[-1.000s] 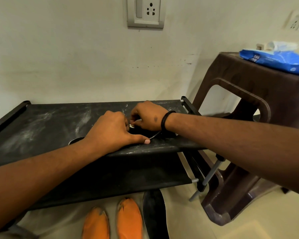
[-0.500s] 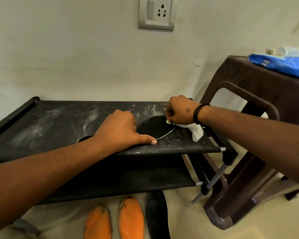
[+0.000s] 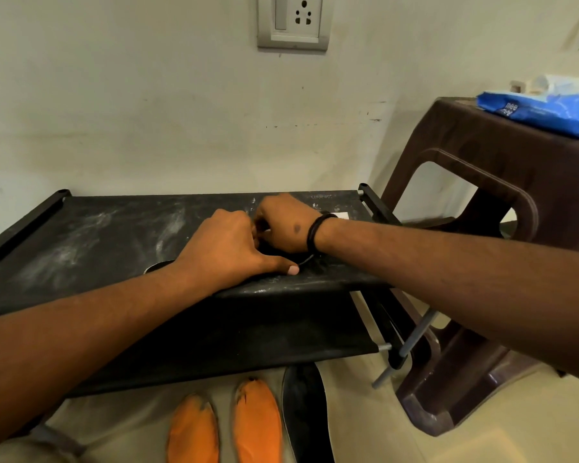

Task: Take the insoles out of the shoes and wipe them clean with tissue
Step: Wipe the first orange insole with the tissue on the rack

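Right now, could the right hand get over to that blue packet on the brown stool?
Probably yes. The blue packet lies on top of the brown stool, just right of the rack, with nothing between it and the right hand. That hand is busy on the black insole, though.

blue wipes pack (image 3: 545, 111), "mee mee"

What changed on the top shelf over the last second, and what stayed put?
The right hand, wiping the black insole, swept out to the shelf's right end, where its white tissue showed, then came back beside the left hand; the tissue is now almost hidden under it. The left hand kept pressing the insole down on the dusty shelf. The orange insoles, stool and blue pack stayed.
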`<state>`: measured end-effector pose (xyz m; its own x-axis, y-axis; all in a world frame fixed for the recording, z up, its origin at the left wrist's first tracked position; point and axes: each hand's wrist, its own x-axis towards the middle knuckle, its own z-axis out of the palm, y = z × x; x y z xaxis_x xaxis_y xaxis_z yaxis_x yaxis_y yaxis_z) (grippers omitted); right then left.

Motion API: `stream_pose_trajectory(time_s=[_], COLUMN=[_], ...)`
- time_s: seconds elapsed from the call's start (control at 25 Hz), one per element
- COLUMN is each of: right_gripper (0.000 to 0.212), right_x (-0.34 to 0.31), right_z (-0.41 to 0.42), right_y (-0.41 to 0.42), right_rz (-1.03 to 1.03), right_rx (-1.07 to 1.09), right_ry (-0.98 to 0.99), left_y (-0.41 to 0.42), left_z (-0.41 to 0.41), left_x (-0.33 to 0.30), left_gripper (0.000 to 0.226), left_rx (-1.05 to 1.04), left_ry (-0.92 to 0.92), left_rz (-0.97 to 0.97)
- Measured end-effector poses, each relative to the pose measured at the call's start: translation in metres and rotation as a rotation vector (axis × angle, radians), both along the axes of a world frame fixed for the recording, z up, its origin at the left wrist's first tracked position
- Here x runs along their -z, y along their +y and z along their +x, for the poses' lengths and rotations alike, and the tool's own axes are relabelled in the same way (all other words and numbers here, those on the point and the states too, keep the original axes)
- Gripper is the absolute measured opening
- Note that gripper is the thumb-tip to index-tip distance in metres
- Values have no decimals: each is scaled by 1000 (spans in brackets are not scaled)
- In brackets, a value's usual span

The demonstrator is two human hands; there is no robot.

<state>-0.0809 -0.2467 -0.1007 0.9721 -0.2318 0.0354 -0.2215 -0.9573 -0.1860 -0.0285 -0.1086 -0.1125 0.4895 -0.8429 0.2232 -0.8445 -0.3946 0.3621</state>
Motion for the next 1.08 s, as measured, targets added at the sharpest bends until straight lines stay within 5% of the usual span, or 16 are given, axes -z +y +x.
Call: stream_pose_trajectory(time_s=[0.24, 0.56, 1.08], right_gripper=[6, 10, 13], right_x=[-8, -14, -20], right_z=[-5, -29, -45], right_y=[-18, -57, -41], right_rz=[-52, -161, 66], right_rx=[60, 195, 45], right_ry=[30, 53, 56], left_y=[1, 11, -1], left_z=[1, 0, -1], left_x=[1, -2, -1], left_gripper=[80, 117, 99], left_rx=[-25, 106, 23], left_ry=[-36, 84, -9], left_rz=[3, 118, 71])
